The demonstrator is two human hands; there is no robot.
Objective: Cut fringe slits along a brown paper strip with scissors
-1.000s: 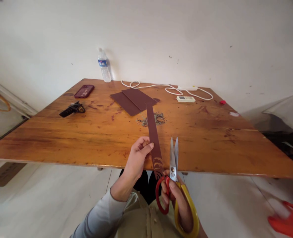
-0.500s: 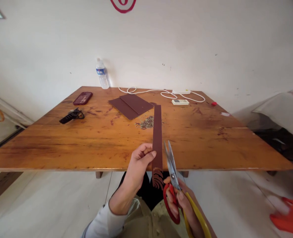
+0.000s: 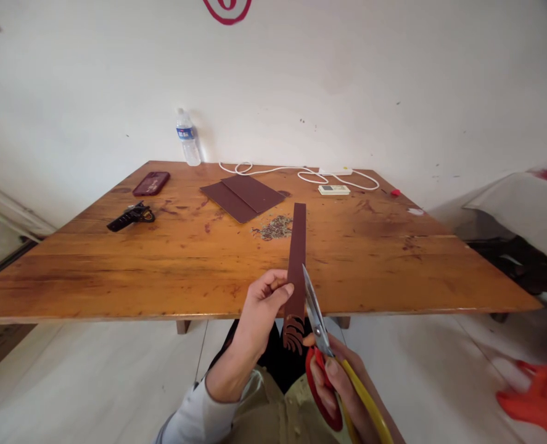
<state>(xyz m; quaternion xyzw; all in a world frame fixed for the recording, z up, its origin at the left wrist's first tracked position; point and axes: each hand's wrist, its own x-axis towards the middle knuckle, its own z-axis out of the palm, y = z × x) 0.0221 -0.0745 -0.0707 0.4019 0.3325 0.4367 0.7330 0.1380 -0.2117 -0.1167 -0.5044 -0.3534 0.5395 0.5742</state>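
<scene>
My left hand [image 3: 264, 308] pinches a long dark-brown strip [image 3: 300, 240] between thumb and fingers, near its lower half. The strip stands nearly upright, and its near end is cut into several curled, narrow tongues. Around the handles of a pair of scissors [image 3: 317, 314], one red and one yellow, my right hand [image 3: 338, 376] is closed. The blades point up and away, right beside the strip's right edge; they look nearly together. Beyond the strip lies a pile of small cut scraps [image 3: 275, 228] on the wooden table [image 3: 185, 265].
Two brown sheets [image 3: 240, 197] overlap behind the scraps. At the left are a phone [image 3: 151, 184] and a black bunch of keys [image 3: 131, 216]. A plastic bottle [image 3: 189, 140] stands by the wall. A white cable [image 3: 277, 169] and a small cream device [image 3: 333, 190] lie at the back.
The scissor blades have closed together and moved left against the strip's edge. The strip's far end has tipped slightly to the right. My left hand keeps its pinch.
</scene>
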